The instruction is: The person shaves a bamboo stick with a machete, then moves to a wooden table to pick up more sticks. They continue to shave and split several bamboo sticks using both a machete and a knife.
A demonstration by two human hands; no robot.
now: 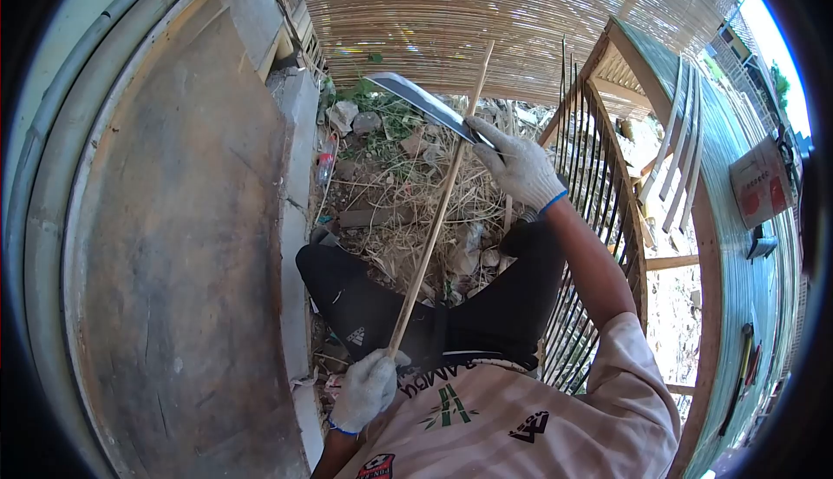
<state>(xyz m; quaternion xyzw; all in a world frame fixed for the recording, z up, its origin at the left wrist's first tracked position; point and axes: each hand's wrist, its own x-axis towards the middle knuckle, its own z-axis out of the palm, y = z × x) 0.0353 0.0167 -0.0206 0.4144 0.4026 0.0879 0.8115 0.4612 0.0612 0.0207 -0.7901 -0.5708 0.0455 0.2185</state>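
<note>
A long, thin bamboo strip (431,234) slants up and away from my lap. My gloved left hand (368,390) is closed around its lower end, close to my shirt. In my gloved right hand (515,163) is a machete (420,100), its broad blade pointing to the upper left. The blade crosses the strip near its upper part and appears to touch it. Fingers of the right hand hide the machete's handle and lie close to the strip.
Bamboo shavings (416,186) and stones (342,116) cover the ground between my legs. At left stands a large worn board (178,219). Dark slats in a frame (599,210) stand at right, beside a green-topped bench (737,253) carrying a bucket (760,182). Behind is a bamboo screen (486,19).
</note>
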